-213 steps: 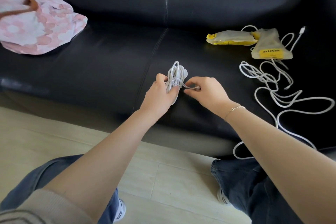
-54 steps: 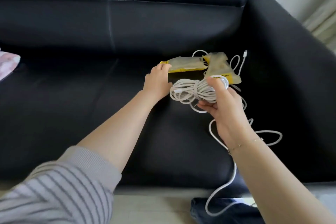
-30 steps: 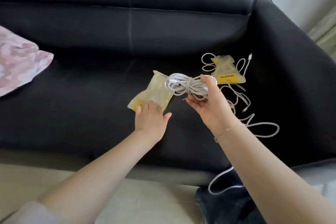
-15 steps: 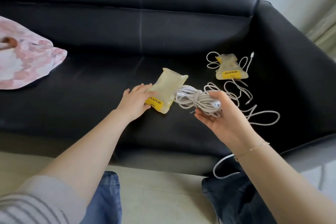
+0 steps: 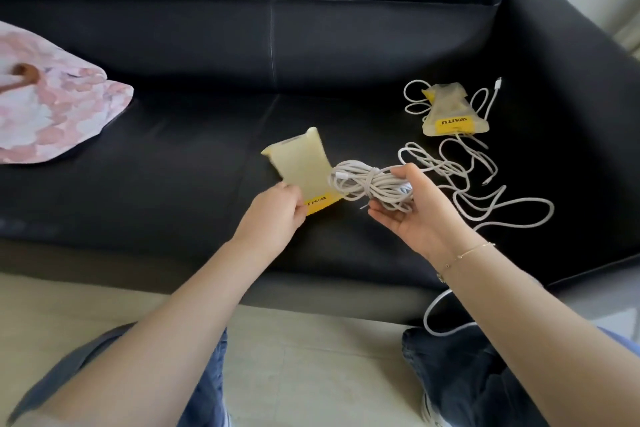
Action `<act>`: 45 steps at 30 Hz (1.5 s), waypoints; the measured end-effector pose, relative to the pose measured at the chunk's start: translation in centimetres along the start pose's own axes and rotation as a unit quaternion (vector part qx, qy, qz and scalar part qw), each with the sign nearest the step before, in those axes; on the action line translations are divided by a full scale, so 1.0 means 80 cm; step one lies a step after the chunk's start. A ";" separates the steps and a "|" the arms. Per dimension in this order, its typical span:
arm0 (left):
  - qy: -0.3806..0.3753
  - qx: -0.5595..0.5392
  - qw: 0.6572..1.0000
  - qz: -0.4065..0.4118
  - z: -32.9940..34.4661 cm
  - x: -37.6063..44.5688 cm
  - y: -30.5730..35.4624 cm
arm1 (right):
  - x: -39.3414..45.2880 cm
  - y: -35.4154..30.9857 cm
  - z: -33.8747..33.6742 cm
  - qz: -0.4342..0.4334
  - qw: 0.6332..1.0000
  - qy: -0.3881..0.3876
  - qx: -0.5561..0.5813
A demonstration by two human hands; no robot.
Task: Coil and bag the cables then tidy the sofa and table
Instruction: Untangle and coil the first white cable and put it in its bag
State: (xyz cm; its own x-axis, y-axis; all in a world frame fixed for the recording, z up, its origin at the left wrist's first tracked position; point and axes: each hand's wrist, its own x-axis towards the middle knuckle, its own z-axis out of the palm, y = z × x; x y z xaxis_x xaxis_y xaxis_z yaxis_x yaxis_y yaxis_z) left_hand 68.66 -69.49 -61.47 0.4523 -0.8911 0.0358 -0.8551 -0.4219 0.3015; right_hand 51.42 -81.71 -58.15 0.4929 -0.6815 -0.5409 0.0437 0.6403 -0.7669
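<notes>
My right hand [image 5: 414, 215] holds a coiled white cable [image 5: 372, 185], tied round its middle, just above the black sofa seat [image 5: 156, 177]. My left hand [image 5: 273, 215] pinches the yellow-labelled end of a translucent pouch [image 5: 301, 166], which stands up beside the coil and touches its left end. A second pouch [image 5: 450, 113] lies flat on the seat at the far right. Around and under it sprawls a loose white cable [image 5: 485, 198], with one strand hanging over the sofa's front edge.
A pink floral cushion or bag [image 5: 48, 114] with a brown handle rests on the seat's left end. The sofa's right armrest [image 5: 571, 80] rises beside the loose cable. Pale floor tiles [image 5: 294, 357] and my jeans-clad knees are below.
My left hand has lifted the pouch off the seat and turned it upright against the coil. The right hand with the coil has stayed nearly in place.
</notes>
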 end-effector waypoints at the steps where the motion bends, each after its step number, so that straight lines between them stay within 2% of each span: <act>1: -0.010 -0.009 1.000 -0.018 0.001 -0.012 0.001 | 0.001 0.002 -0.001 0.003 1.000 0.001 -0.001; 4: -0.026 -0.018 0.999 -0.035 0.007 -0.045 0.000 | 0.002 0.008 -0.001 0.024 1.000 0.001 0.009; 7: -0.026 -0.020 0.999 -0.010 0.014 -0.050 -0.017 | 0.000 0.018 0.003 0.046 0.999 -0.002 0.024; 13: -0.059 -0.136 0.987 -0.055 0.024 -0.028 -0.036 | 0.002 0.033 0.009 0.055 0.998 -0.012 0.031; 19: -0.062 -0.200 0.974 -0.087 0.025 -0.021 -0.036 | 0.007 0.040 0.001 -0.001 0.997 -0.069 -0.021; 23: -0.070 -0.244 0.960 -0.117 0.025 -0.022 -0.032 | 0.005 0.047 -0.001 -0.008 0.993 -0.102 -0.060; 29: -0.044 -0.261 0.953 -0.148 0.030 -0.027 -0.025 | 0.011 0.054 -0.002 0.012 0.994 -0.079 -0.075; 33: -0.022 -0.315 0.932 -0.177 0.022 -0.028 -0.019 | 0.015 0.057 -0.003 0.004 0.994 -0.064 -0.087; 39: -0.053 -0.387 0.910 -0.135 0.002 -0.032 -0.002 | 0.020 0.055 -0.008 -0.008 0.994 -0.038 -0.099; 45: -0.048 -0.376 0.921 -0.089 0.002 -0.038 0.002 | 0.017 0.050 -0.005 -0.055 0.996 -0.043 -0.056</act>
State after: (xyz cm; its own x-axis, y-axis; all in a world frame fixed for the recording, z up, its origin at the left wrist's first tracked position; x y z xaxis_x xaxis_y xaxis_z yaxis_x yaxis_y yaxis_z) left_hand 67.13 -66.90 -61.67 0.5128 -0.8452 -0.1505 -0.3367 -0.3592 0.8704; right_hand 51.90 -80.21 -62.11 0.5636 -0.7088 -0.4242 0.0070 0.5176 -0.8556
